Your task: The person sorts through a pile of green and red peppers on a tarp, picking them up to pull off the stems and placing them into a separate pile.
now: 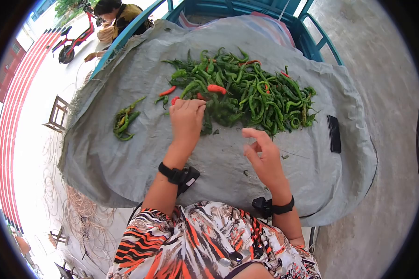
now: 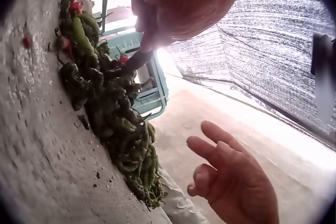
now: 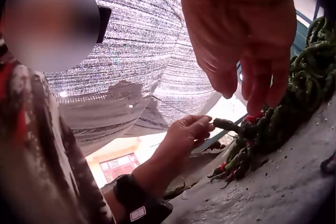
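My left hand (image 1: 186,123) is over the left part of a pile of green peppers (image 1: 274,100) with some red ones among them. Thumb and fingers of that left hand (image 3: 184,137) pinch a dark green pepper (image 3: 227,124) by its end in the right wrist view; in the left wrist view the same pepper (image 2: 137,60) points at the pile. Near the pile's front edge, my right hand (image 1: 265,160) hangs above the cloth, fingers loosely bent and holding nothing. A red pepper (image 1: 216,89) lies on the pile beyond the left hand.
A small group of peppers (image 1: 125,122) lies apart on the grey cloth (image 1: 149,158) at the left. A black phone (image 1: 334,134) rests at the right. Teal rails (image 1: 314,42) stand behind. Another person (image 1: 121,18) is at the upper left, near a red scooter (image 1: 79,39).
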